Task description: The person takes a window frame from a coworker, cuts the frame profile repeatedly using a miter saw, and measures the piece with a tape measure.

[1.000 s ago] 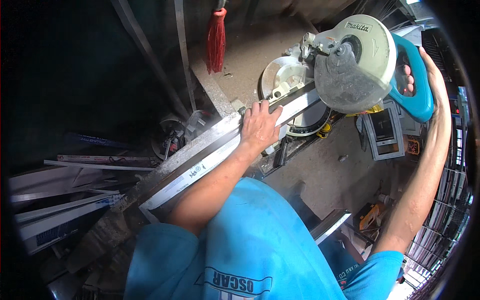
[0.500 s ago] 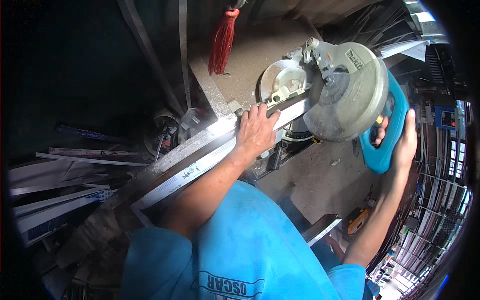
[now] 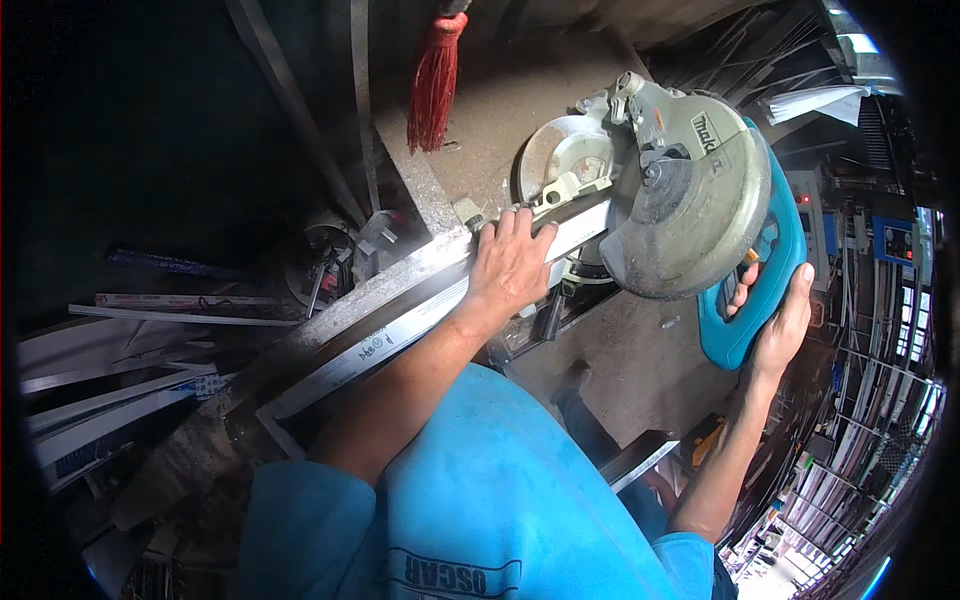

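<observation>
My right hand (image 3: 782, 325) is wrapped round the teal loop handle of a mitre saw (image 3: 690, 190), its fingers passing through the loop. The saw's rounded guard covers the blade and hangs over the end of a long profile bar (image 3: 400, 338) faced with white film. On that bar, close to the saw's fence (image 3: 572, 190), my left hand (image 3: 512, 262) presses down with its fingers hooked over the far edge. Where the blade meets the bar, the guard hides it. The saw's round base shows partly beneath the bar.
A dusty bench top (image 3: 500, 95) lies behind the saw. A red tassel (image 3: 435, 85) hangs above it. Several strips and profiles (image 3: 130, 400) are piled at the left. Another cut-off profile (image 3: 640, 455) sits low at the right, and racks of long stock (image 3: 860, 450) stand beyond.
The saw head and its handle have swung downward and slightly left, my right hand moving with them. My left hand stays on the bar in nearly the same place.
</observation>
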A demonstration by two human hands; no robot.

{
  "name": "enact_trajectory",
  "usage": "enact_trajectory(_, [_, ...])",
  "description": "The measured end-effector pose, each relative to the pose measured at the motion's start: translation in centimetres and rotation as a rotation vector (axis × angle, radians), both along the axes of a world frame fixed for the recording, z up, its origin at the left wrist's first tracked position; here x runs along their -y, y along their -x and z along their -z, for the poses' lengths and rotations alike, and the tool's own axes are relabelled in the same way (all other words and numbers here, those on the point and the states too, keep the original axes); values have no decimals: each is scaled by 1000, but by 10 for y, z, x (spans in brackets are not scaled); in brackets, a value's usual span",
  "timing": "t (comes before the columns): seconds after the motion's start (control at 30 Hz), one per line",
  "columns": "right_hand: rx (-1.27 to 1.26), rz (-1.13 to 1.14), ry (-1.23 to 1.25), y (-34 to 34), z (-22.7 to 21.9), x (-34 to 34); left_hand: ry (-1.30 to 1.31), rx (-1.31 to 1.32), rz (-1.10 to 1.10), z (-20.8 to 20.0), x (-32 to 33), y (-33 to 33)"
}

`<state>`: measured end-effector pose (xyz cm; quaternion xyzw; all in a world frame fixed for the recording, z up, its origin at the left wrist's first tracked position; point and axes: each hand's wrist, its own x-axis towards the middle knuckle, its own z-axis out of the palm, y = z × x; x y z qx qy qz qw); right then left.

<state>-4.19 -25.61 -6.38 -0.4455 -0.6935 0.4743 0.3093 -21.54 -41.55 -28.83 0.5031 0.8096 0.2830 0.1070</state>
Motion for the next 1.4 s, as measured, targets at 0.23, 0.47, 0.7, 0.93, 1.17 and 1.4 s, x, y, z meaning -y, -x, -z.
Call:
enact_trajectory(0.23, [-79,-52,-18,-4,7,4,18,-3,2,0,-1,0])
enact_trajectory(0.47, [-78,-80,-32,-15,25,5,35,0,4,-2,0,1])
enact_trajectory(0.7, [-206,-92,-74,-30,76,19,17,9,-2,-3,-1,1])
enact_trajectory(0.93, [-193,-107,-152,-31,89,26,26,6,-6,-4,-1,0])
enact_trajectory(1.17, [-236,-97,-156,-30,96,32,-17,-4,-16,-2,0,-1])
enact_trajectory(1.4, [-239,-81,-161,-33,105,34,7,-6,-4,-5,-2,0])
